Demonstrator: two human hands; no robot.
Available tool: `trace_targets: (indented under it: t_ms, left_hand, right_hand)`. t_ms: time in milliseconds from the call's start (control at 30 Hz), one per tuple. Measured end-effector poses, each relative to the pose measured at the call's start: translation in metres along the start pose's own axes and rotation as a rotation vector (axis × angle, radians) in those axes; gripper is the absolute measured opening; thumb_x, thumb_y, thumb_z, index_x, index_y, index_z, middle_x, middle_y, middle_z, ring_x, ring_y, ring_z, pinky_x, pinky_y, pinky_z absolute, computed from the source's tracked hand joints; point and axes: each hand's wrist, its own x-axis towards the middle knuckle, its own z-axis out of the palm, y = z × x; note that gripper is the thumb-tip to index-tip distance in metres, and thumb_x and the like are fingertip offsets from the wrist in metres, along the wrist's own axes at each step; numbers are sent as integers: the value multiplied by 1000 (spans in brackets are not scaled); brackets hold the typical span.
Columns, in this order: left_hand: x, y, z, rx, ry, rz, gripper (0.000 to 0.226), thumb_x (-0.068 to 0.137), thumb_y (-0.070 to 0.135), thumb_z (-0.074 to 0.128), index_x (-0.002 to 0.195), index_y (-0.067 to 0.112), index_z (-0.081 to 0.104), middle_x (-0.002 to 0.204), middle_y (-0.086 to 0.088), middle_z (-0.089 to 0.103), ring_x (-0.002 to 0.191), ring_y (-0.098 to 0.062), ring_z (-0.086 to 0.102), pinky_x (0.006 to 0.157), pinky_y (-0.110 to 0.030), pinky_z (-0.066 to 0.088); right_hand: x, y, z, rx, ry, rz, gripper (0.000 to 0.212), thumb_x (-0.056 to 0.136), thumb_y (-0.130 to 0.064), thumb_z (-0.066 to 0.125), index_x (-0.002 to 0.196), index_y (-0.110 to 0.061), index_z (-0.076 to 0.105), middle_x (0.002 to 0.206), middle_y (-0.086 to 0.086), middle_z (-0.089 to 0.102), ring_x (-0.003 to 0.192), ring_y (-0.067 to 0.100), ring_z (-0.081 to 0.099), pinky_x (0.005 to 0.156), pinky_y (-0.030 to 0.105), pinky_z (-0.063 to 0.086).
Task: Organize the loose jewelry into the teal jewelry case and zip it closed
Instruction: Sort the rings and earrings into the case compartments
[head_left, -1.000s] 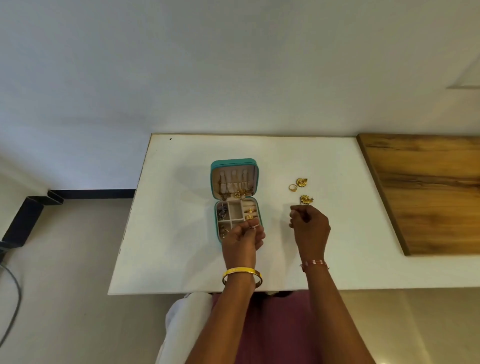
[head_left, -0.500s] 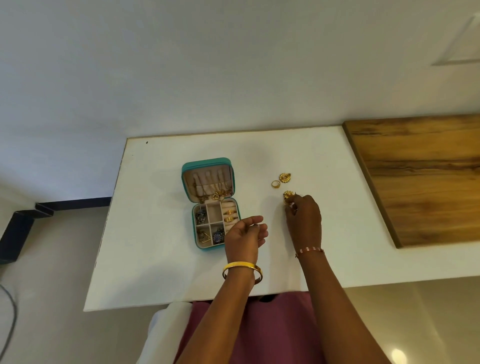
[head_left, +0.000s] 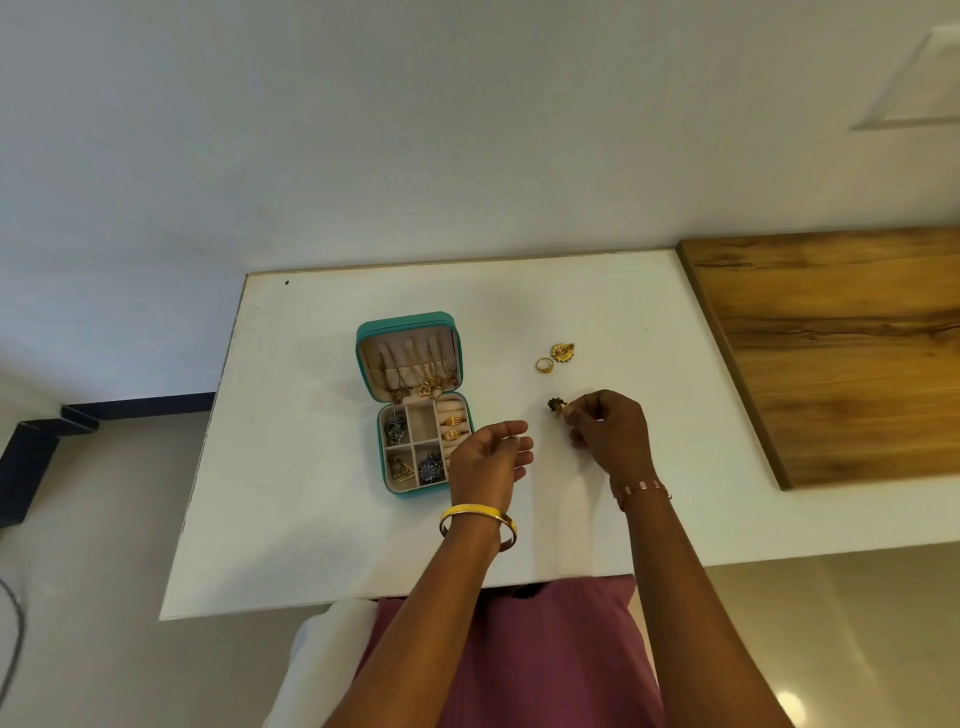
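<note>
Fingers of the right hand (head_left: 610, 436) pinch a small gold earring (head_left: 556, 406) and hold it up just over the white counter (head_left: 311, 519). The left hand (head_left: 488, 460) hangs just beside it, fingers loosely curled, and it holds nothing that I can see. It is right next to the teal jewelry case (head_left: 415, 402).

The case sits open near the middle of the counter, a bit toward the left edge. Its lid stands up at the back, with gold chains hanging inside it. The bottom part has little boxes with rings and dark sparkly pieces in them.

Farther back on the counter, toward the far edge, lie a gold ring (head_left: 544, 365) and a round gold earring (head_left: 563, 352), just beside each other. A brown wooden board (head_left: 841, 353) covers the right end of the counter.

A yellow bangle (head_left: 478, 519) is on the left wrist. A thin pink bracelet (head_left: 643, 491) is on the right wrist.
</note>
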Motion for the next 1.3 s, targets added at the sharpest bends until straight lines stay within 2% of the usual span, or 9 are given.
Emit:
trace_targets:
  t_ms: [167, 300, 433, 700, 800, 900, 1067, 1167, 1300]
  left_hand:
    - [5, -1, 1, 56, -32, 4, 20, 89, 1, 47, 98, 6, 64, 76, 1, 62, 72, -12, 59, 72, -24, 49]
    - [8, -3, 3, 116, -39, 32, 21, 89, 3, 46, 101, 6, 64, 83, -4, 63, 72, -11, 58, 70, -22, 48]
    - [11, -3, 5, 161, -18, 90, 23, 91, 6, 48, 110, 4, 61, 95, -9, 61, 74, -15, 60, 65, -19, 52]
    - [24, 10, 1, 155, 56, 163, 20, 83, 2, 60, 101, -2, 66, 87, -15, 67, 44, -1, 59, 53, -14, 54]
    - [28, 14, -1, 90, 81, 151, 19, 83, -2, 58, 100, -5, 65, 83, -12, 66, 42, -1, 59, 50, -13, 53]
    - [30, 15, -5, -8, 82, 111, 19, 83, -4, 57, 101, -6, 63, 72, -6, 63, 41, -1, 59, 48, -13, 52]
    - [34, 11, -10, -82, 96, 61, 18, 83, -3, 58, 100, -5, 64, 70, -6, 63, 43, -2, 60, 49, -13, 52]
    - [36, 11, -10, -118, 105, 49, 18, 82, -3, 59, 100, -5, 64, 70, -6, 63, 44, -3, 60, 50, -13, 53]
    - [36, 11, -9, -134, 107, 42, 19, 82, -1, 61, 100, -3, 65, 72, -4, 64, 48, -5, 62, 52, -14, 54]
  right_hand:
    - [-9, -10, -6, 365, -150, 280, 9, 87, -3, 56, 80, -5, 60, 76, 15, 63, 59, 18, 57, 48, 18, 51]
    - [-14, -14, -10, 421, -188, 318, 8, 88, -6, 56, 83, -4, 61, 73, 14, 63, 62, 18, 59, 51, 18, 53]
    - [-23, -20, -7, 304, -255, 158, 11, 88, -6, 58, 90, 3, 64, 71, 14, 63, 59, 17, 60, 53, 18, 54]
    - [-21, -42, 5, 93, -283, -91, 12, 86, -6, 59, 89, 3, 66, 64, 7, 63, 51, 12, 59, 53, 17, 53]
    - [-4, -38, 9, 63, -114, -104, 15, 86, -8, 59, 85, 6, 66, 62, 8, 62, 48, 11, 57, 54, 22, 51]
    - [18, -30, 16, -187, 101, -200, 12, 84, -9, 61, 85, 1, 67, 78, 15, 67, 66, 22, 58, 60, 20, 44]
    - [40, -18, 29, -551, 28, -375, 21, 88, -5, 52, 104, -2, 66, 107, 17, 64, 100, 29, 57, 80, 23, 37]
    - [47, -14, 33, -651, 34, -406, 19, 88, -4, 50, 98, 0, 65, 104, 19, 61, 96, 33, 57, 76, 36, 44]
    - [49, -13, 36, -703, 36, -417, 18, 88, -2, 48, 90, 3, 64, 98, 20, 60, 90, 34, 56, 68, 34, 43]
